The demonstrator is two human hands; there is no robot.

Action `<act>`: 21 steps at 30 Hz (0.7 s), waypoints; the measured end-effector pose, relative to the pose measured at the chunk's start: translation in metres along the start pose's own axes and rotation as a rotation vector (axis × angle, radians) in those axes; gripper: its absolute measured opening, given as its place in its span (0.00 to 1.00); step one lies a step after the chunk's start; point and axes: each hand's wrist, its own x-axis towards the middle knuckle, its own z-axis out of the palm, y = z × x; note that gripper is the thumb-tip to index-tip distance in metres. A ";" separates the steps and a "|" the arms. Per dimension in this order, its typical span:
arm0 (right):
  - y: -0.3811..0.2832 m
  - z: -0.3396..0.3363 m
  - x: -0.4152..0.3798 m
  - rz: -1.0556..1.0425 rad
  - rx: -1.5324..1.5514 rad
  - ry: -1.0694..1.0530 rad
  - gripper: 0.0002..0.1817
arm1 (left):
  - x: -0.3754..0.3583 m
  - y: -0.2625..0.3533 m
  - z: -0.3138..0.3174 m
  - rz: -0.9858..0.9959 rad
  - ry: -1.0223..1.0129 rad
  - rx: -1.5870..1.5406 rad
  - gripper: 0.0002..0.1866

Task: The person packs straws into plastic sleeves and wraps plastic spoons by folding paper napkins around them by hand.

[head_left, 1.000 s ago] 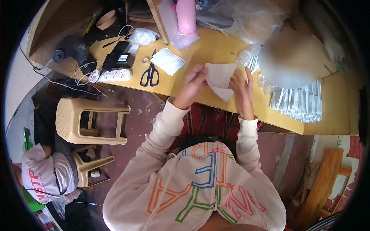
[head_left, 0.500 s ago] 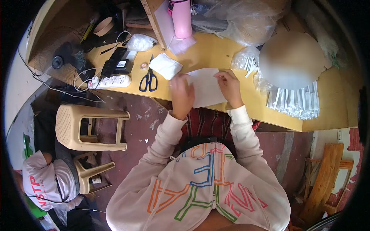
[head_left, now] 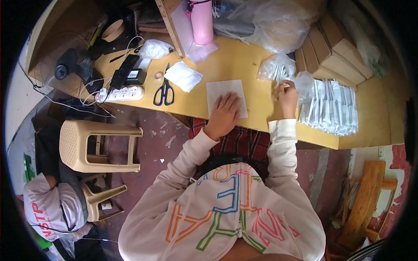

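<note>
A square white sheet of paper (head_left: 222, 88) lies flat on the wooden table in front of me. My left hand (head_left: 225, 114) rests on its lower half, fingers stretched out, with a ring on one finger. To the right, my right hand (head_left: 288, 98) is raised with its fingers curled together in a pinch, just below a clear plastic bag (head_left: 278, 67) of thin white pieces. What sits between those fingertips is too small to make out. Beside that hand stands a row of white paper packets (head_left: 328, 108) in clear plastic.
On the left are dark-handled scissors (head_left: 164, 93), a folded white sheet (head_left: 184, 76), a tape roll (head_left: 159, 75), a power strip (head_left: 126, 93) and a fan (head_left: 69, 67). Behind are a pink bottle (head_left: 202, 21) and cardboard boxes (head_left: 326, 56). A person (head_left: 56, 206) sits lower left near a stool (head_left: 76, 145).
Both hands held the paper before. Now it lies flat on the table under my left hand, and my right hand has let go and moved right, close to the plastic bag.
</note>
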 end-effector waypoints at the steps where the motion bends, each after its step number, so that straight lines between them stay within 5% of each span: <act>1: -0.006 -0.003 0.000 0.031 0.012 -0.021 0.14 | 0.002 0.000 0.002 -0.013 -0.007 0.001 0.24; 10: -0.009 0.005 0.026 0.247 -0.073 -0.192 0.21 | 0.017 0.007 0.014 -0.114 0.020 0.005 0.33; 21: 0.005 0.010 0.031 0.134 -0.055 -0.210 0.17 | 0.013 -0.012 -0.013 -0.172 0.089 -0.017 0.31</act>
